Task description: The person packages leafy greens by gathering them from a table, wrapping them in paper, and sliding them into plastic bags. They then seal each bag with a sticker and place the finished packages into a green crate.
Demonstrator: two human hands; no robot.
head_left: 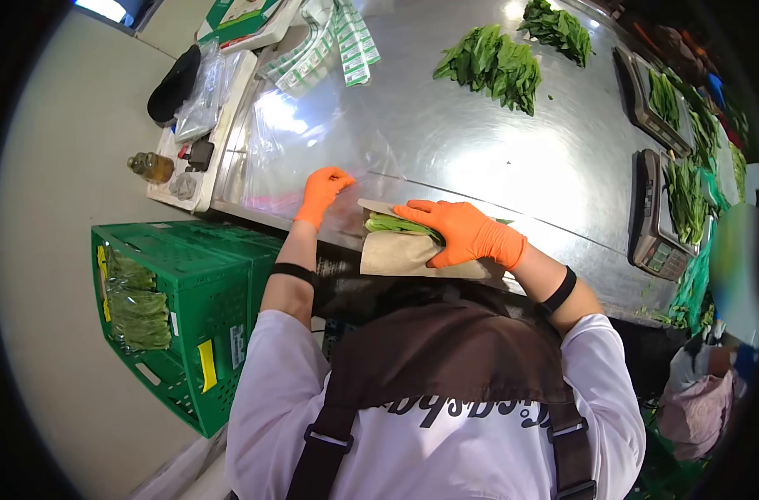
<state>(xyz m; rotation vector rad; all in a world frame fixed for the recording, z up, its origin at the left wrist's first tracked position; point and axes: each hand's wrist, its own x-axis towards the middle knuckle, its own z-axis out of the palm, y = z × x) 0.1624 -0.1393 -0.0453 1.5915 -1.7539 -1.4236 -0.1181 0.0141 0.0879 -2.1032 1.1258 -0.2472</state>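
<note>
In an orange glove, my left hand (324, 193) is closed in a pinch at the edge of a clear plastic bag (284, 158) lying on the metal table. To its right, my right hand (463, 229), gloved the same way, grips a bunch of leafy greens (392, 225) from above. Brown paper (400, 254) lies behind and in front of the greens like an open fold. The stalks show at the left end; my palm and fingers hide most of the bunch. This bundle rests at the table's near edge.
Leafy piles (496, 71) lie on the far side of the table (446, 150). Two scales (659, 258) bearing greens stand right. Label strips (354, 42) lie far left, near a white tray (204, 179) with a bottle (152, 167). Green crates (196, 267) stand lower left.
</note>
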